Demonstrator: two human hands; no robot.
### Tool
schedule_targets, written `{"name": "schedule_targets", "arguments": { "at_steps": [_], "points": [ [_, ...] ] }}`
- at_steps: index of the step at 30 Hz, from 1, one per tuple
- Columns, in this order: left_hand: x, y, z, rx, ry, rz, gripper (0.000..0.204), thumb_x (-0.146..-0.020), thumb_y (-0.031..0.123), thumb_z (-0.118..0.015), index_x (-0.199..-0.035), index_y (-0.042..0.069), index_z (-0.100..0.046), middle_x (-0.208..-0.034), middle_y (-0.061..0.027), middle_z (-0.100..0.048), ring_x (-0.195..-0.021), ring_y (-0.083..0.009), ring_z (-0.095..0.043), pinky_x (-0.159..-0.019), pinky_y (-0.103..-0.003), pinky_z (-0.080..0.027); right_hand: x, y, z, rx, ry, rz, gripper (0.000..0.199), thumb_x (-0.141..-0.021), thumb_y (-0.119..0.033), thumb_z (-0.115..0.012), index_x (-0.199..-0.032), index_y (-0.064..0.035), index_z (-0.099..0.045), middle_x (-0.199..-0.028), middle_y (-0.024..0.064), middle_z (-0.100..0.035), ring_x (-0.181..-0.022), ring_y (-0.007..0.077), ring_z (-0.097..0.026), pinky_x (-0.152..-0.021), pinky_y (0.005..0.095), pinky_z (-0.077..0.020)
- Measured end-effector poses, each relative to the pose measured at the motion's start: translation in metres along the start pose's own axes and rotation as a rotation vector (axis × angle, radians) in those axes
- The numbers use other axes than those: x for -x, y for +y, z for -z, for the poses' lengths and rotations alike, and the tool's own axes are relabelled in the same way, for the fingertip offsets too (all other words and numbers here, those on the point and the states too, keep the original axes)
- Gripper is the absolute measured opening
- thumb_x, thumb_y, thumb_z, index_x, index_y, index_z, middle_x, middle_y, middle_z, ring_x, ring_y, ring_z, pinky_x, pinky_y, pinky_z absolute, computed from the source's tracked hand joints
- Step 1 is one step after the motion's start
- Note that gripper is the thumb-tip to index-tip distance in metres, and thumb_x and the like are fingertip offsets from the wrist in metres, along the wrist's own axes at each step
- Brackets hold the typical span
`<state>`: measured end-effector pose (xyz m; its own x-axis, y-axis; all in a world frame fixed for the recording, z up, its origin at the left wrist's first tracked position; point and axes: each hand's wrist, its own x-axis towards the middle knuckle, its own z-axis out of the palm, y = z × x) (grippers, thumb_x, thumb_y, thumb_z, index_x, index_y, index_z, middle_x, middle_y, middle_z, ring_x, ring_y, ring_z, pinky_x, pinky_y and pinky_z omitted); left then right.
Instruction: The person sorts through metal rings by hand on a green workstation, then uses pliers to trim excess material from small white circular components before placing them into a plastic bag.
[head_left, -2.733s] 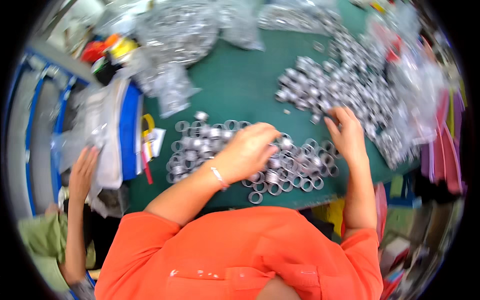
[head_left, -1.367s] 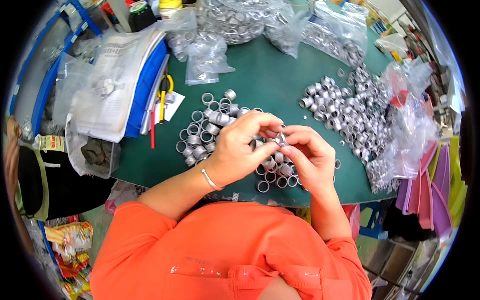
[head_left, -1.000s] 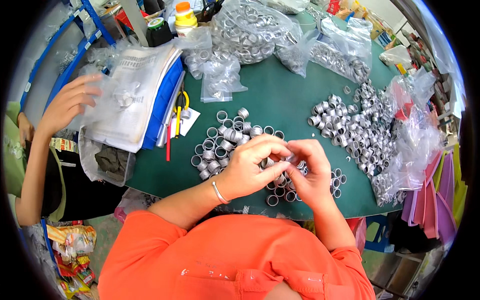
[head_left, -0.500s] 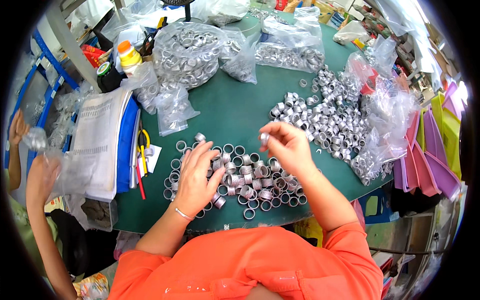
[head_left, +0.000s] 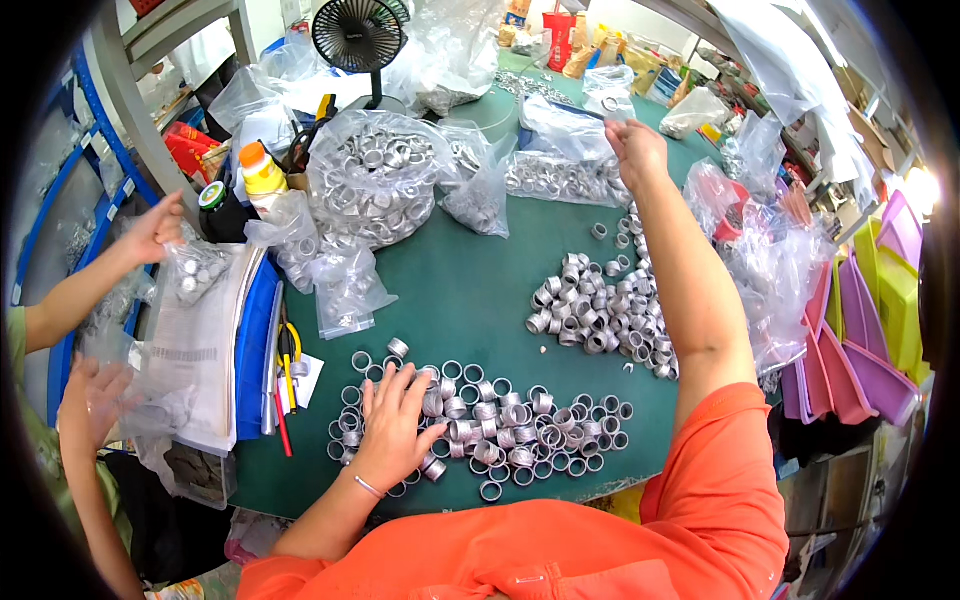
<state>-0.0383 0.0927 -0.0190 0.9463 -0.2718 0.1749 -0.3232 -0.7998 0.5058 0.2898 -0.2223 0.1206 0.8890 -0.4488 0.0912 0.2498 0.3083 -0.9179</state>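
The left hand [head_left: 390, 430] rests, fingers spread, on the near pile of metal rings [head_left: 510, 430]; the right hand [head_left: 640, 154] reaches near a long clear bag [head_left: 565, 180] of metal pieces, its pinch indiscernible. Farther left, a bulging clear bag [head_left: 375, 185] holds more rings.

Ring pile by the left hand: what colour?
Silver-grey; the ring pile shows best in the head view.
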Motion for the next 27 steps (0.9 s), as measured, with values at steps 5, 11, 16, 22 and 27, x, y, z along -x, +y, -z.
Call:
{"name": "schedule_targets", "arguments": {
  "at_steps": [5, 11, 16, 22, 27],
  "points": [
    [0.002, -0.002, -0.001, 0.013, 0.019, 0.003, 0.071, -0.073, 0.024, -0.072, -0.133, 0.006, -0.038, -0.136, -0.0187, -0.036, -0.131, -0.0398, -0.027, -0.105, -0.056, -0.018, 0.049, 0.019, 0.0, 0.302, -0.272, -0.169, 0.027, -0.089, -0.003, -0.045, -0.114, 0.0037, -0.05, -0.094, 0.0128, -0.062, -0.079, 0.0176, -0.063, -0.066, 0.0265, -0.0532],
    [0.003, -0.006, -0.005, 0.017, 0.02, 0.018, 0.071, -0.074, 0.026, -0.071, -0.133, 0.007, -0.037, -0.135, -0.0195, -0.036, -0.131, -0.0409, -0.028, -0.104, -0.058, -0.019, 0.156, -0.022, -0.004, -0.012, -0.782, -0.155, 0.015, -0.091, -0.017, -0.054, -0.082, -0.0065, -0.048, -0.067, -0.0009, -0.039, -0.06, 0.0095, -0.038, -0.054, 0.0256, -0.0334],
    [0.007, -0.011, -0.011, 0.073, 0.056, 0.015, 0.069, -0.077, 0.025, -0.069, -0.135, 0.008, -0.036, -0.136, -0.0187, -0.035, -0.131, -0.0406, -0.026, -0.104, -0.059, -0.019, 0.242, -0.094, -0.026, -0.321, -2.025, -0.023, 0.018, -0.082, -0.02, -0.065, -0.069, -0.0073, -0.061, -0.069, 0.0069, -0.061, -0.063, 0.0185, -0.058, -0.05, 0.0303, -0.0428],
    [0.011, -0.01, -0.01, 0.044, 0.077, 0.038, 0.069, -0.076, 0.024, -0.07, -0.133, 0.007, -0.036, -0.135, -0.019, -0.035, -0.131, -0.0397, -0.026, -0.106, -0.056, -0.017, 0.333, -0.109, -0.033, -0.288, -2.343, 0.388, 0.023, -0.086, -0.013, -0.045, -0.063, -0.0168, -0.043, -0.068, -0.0016, -0.048, -0.053, 0.0105, -0.045, -0.045, 0.0236, -0.0301],
    [0.005, -0.004, -0.009, 0.092, 0.067, -0.003, 0.069, -0.074, 0.02, -0.072, -0.131, 0.006, -0.037, -0.133, -0.0188, -0.037, -0.131, -0.0395, -0.027, -0.108, -0.055, -0.017, 0.35, -0.091, -0.029, -0.052, -2.302, 0.453, 0.022, -0.086, -0.012, -0.046, -0.064, -0.0162, -0.043, -0.069, -0.001, -0.048, -0.054, 0.0113, -0.046, -0.046, 0.024, -0.0308]
  ]
}}
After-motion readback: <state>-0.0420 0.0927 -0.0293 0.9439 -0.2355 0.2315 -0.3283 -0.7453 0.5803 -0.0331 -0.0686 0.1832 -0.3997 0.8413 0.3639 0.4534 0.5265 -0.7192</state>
